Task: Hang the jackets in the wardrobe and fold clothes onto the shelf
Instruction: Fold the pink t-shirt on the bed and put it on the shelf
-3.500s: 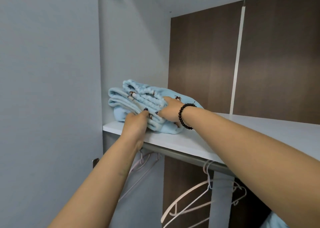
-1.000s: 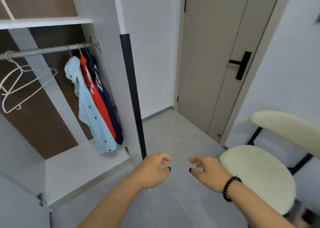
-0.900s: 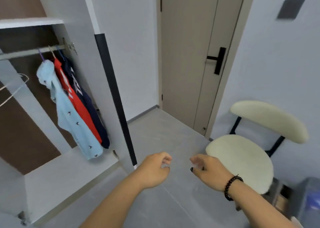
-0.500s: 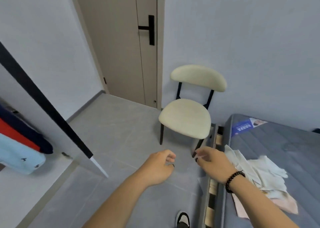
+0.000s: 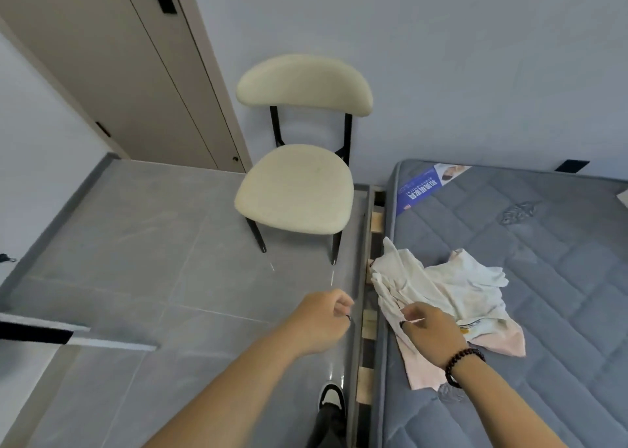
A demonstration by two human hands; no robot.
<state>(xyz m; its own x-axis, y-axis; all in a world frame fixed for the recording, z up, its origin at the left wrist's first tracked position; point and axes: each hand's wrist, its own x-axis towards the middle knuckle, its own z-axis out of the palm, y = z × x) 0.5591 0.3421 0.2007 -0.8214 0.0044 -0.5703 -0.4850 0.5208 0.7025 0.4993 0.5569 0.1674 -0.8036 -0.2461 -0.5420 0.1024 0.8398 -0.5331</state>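
Observation:
A crumpled white and pale pink garment (image 5: pixel 452 291) lies on the grey mattress (image 5: pixel 543 243), close to its left edge. My right hand (image 5: pixel 430 328), with a dark bead bracelet on the wrist, hovers over the garment's near left part with fingers loosely curled; whether it touches the cloth I cannot tell. My left hand (image 5: pixel 323 322) hangs over the floor to the left of the bed, fingers loosely curled and holding nothing. The wardrobe is out of view except for a door edge (image 5: pixel 68 335) at the left.
A cream chair (image 5: pixel 295 192) with black legs stands against the wall beside the bed frame (image 5: pixel 368 277). A beige room door (image 5: pixel 112 74) is at the back left. Grey tiled floor (image 5: pixel 153 260) lies between wardrobe and bed. My shoe (image 5: pixel 331 396) is near the frame.
I have turned from the wardrobe shelf, where both hands were on folded blue cloth, to the bed. Both hands came away holding nothing and my right hand has moved over the white garment.

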